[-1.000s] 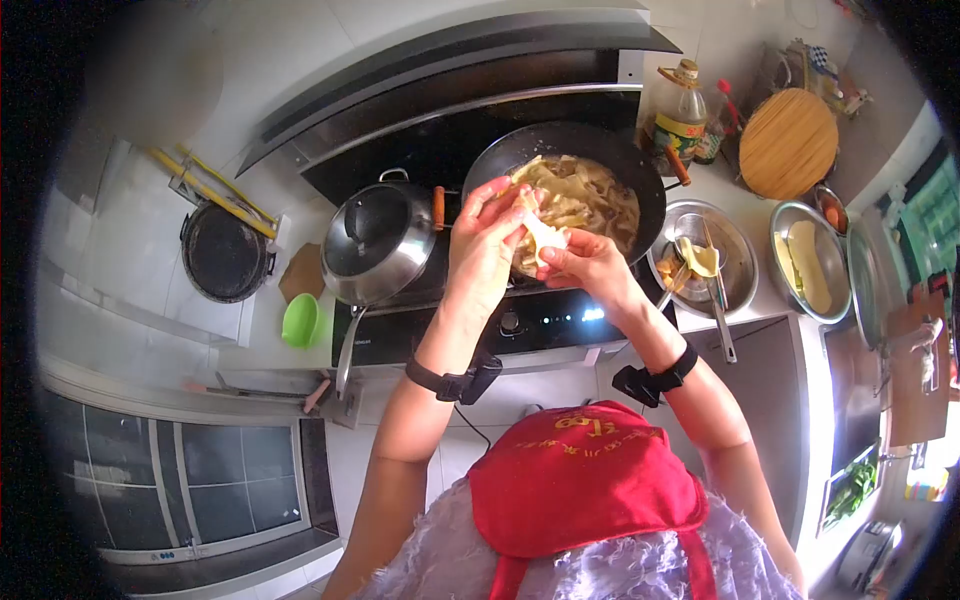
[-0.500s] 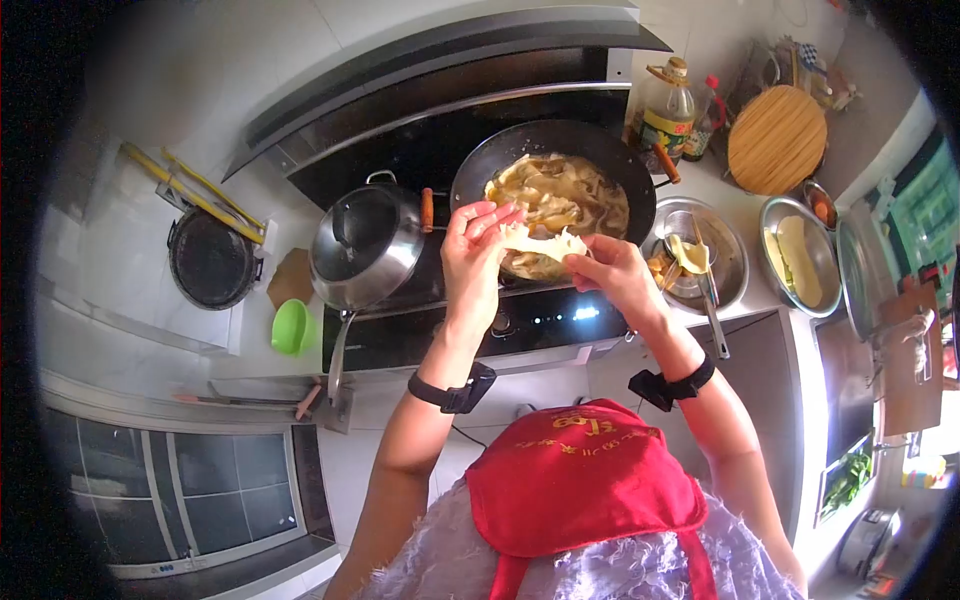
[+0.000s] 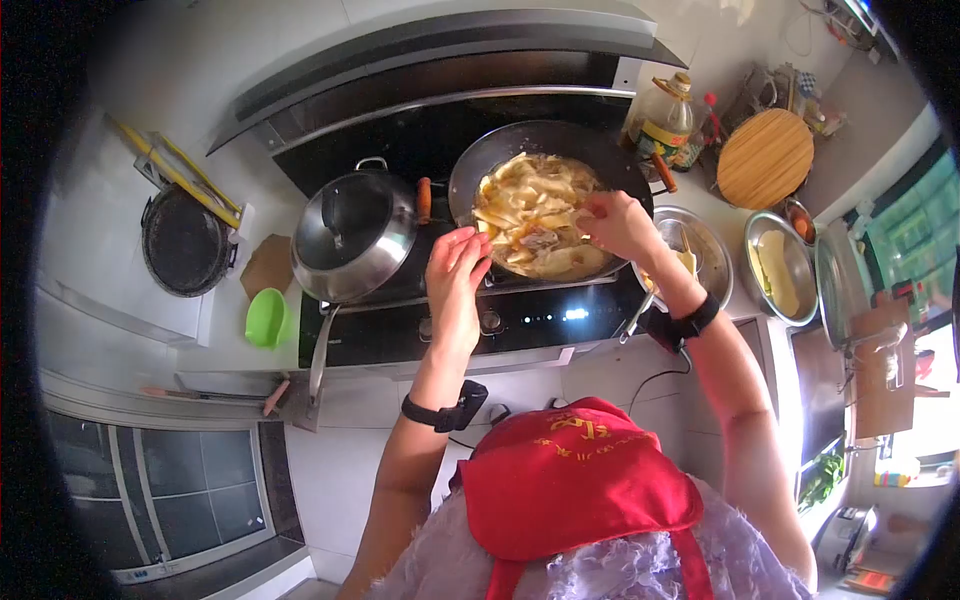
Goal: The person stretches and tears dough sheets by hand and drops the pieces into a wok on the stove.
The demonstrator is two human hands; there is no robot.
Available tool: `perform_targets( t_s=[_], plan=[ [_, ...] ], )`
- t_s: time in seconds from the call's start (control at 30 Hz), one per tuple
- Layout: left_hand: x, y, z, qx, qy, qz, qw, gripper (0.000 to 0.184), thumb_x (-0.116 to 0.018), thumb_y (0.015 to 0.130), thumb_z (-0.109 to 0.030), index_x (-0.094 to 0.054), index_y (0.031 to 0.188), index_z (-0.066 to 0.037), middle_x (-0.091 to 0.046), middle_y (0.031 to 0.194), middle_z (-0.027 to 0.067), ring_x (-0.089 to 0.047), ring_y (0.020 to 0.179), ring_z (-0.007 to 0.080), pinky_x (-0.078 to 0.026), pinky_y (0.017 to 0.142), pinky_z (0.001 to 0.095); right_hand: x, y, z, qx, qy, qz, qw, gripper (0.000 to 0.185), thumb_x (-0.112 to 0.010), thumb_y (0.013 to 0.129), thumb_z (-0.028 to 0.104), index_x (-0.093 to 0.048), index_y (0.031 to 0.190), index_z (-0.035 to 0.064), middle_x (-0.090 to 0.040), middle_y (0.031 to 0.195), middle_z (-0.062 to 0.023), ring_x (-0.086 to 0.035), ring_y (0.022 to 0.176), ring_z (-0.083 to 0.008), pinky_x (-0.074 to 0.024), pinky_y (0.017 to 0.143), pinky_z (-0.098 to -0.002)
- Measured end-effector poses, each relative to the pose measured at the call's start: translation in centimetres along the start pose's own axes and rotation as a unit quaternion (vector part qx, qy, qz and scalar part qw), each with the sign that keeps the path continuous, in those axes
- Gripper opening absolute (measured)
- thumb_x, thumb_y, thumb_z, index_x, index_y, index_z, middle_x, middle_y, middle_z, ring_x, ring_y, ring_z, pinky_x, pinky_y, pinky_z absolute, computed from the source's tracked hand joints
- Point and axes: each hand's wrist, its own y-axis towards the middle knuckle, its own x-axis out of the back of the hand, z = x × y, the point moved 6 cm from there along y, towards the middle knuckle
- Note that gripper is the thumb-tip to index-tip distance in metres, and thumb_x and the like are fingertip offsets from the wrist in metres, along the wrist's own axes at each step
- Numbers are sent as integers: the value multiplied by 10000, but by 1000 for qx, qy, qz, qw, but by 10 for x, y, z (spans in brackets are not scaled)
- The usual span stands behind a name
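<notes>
The black wok (image 3: pixel 478 150) holds bubbling brown broth with wide, pale dough sheets (image 3: pixel 532 190) and some darker pieces in it. My left hand (image 3: pixel 456 285) is by the wok's front left rim, its fingers pressed together; a small pale bit seems to be at the fingertips, but I cannot make it out. Over the right side of the wok is my right hand (image 3: pixel 625 232), with fingers curled down in a pinch above the broth. What its fingertips hold, if anything, is hidden.
Left of the wok stands a lidded steel pan (image 3: pixel 355 235). A green bowl (image 3: pixel 267 318) lies farther left. To the right are a steel bowl (image 3: pixel 722 285) with utensils, partly behind my right arm, and another bowl (image 3: pixel 803 310) with a dough sheet. An oil bottle (image 3: pixel 665 125) stands behind.
My hands have parted; the dough strip stretched between them is no longer there. The right hand moved forward over the wok, the left slightly back and left. The view shifted slightly.
</notes>
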Motion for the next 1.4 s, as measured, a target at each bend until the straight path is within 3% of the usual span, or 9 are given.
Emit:
perform_targets(
  t_s=[0.3,0.43,0.63,0.73,0.8,0.9,0.97,1.03,1.4],
  plan=[
    [46,-30,-14,30,-22,-27,999,247,-610,928,-127,-568,1148,-23,-652,1062,98,-626,958,171,-508,874,315,4,10,-78,-47,50,-63,996,234,-635,777,216,-712,954,83,-694,861,-196,-700,824,-317,-542,763,-381],
    [67,-47,-7,50,6,-27,998,191,-602,933,-123,-588,1102,-34,-633,950,65,-612,898,144,-509,837,292,70,-35,-153,-179,213,-41,960,180,-676,805,207,-720,868,45,-678,725,-65,-646,634,-117,-532,562,-277],
    [70,-60,4,67,28,-50,996,101,-585,942,-101,-615,1023,-49,-615,891,35,-592,843,109,-484,794,261,100,-72,-305,-367,194,-109,903,88,-657,822,148,-703,848,78,-641,674,-22,-579,492,-104,-499,442,-269],
    [53,-65,-1,49,37,-62,996,101,-592,942,-114,-614,1018,-50,-602,873,32,-578,819,111,-477,787,267,61,-60,-368,-317,278,8,907,117,-592,819,116,-695,872,130,-608,701,3,-510,467,-91,-463,419,-261],
    [44,-67,-1,37,47,-67,996,98,-592,944,-118,-613,1015,-54,-592,862,28,-568,805,112,-472,778,263,14,-24,-456,-108,298,178,931,240,-598,795,161,-711,1005,138,-675,810,-23,-626,613,-139,-509,472,-315],
    [26,-75,-3,39,51,-69,996,92,-589,946,-114,-614,1015,-58,-593,866,28,-567,809,111,-470,780,260,27,-12,-411,-87,-227,85,966,277,-671,720,194,-727,975,102,-718,904,-95,-703,730,-228,-567,608,-376],
    [17,-81,-2,44,57,-74,995,128,-614,929,-140,-601,1033,-65,-581,871,20,-553,823,115,-455,790,273,36,-15,-401,-225,-169,54,958,279,-691,715,214,-730,960,87,-716,924,-80,-708,686,-234,-583,614,-352],
    [12,-87,-2,42,65,-81,994,146,-623,923,-154,-597,1039,-70,-576,874,15,-547,831,115,-447,795,277,21,-2,-389,-69,-431,206,876,287,-677,711,218,-713,951,66,-708,823,-83,-696,643,-235,-580,590,-368],
    [5,-110,-9,19,70,-123,990,105,-578,954,-108,-604,1034,-46,-594,899,31,-566,832,107,-466,796,261,25,15,-405,-104,-152,113,976,233,-695,698,223,-681,891,94,-662,827,-59,-659,768,-188,-541,720,-325]
  ],
)
